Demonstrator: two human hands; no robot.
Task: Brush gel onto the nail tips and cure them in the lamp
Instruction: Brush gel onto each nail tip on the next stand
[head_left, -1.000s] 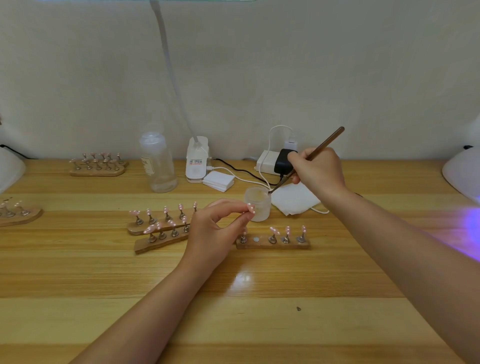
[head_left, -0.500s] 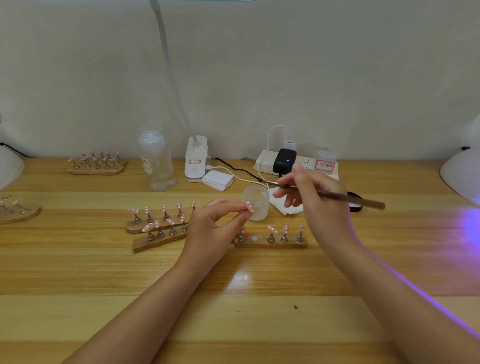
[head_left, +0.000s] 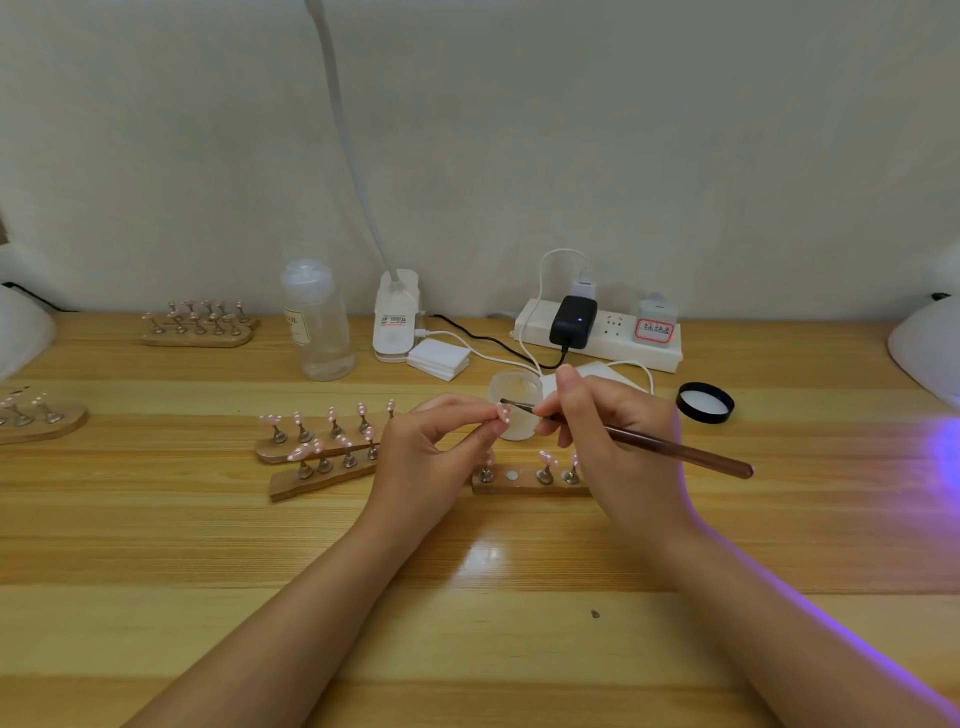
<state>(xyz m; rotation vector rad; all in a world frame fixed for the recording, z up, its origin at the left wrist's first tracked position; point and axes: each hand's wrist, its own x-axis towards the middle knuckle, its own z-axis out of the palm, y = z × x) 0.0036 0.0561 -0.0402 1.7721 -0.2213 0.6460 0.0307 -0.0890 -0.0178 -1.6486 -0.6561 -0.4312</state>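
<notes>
Pink nail tip sits pinched between your left thumb and forefinger, raised above the table, just in front of the gel jar. Your left hand has its other fingers curled under, wrist toward you. The tip pokes out to the right of your fingertips.

Your right hand grips the brush near its front end, fingers curled round the shaft. The bristle end points left and meets the nail tip, or is just short of it; can't tell which. The brown handle trails out to the right and slightly toward you.

Below your hands, a wooden holder strip carries nail tips on metal stands, with one bare white spot showing. Its right end is hidden behind your right hand. Two more loaded strips lie left of your left hand, one overlapping the other at an angle.

The jar's black lid lies flat on the table, right of the jar, well apart from it. Farther back: clear bottle, white lamp base, stack of white pads, power strip with a black adapter plugged in. Another loaded holder sits far left. Purple glow on the table at the right edge.
</notes>
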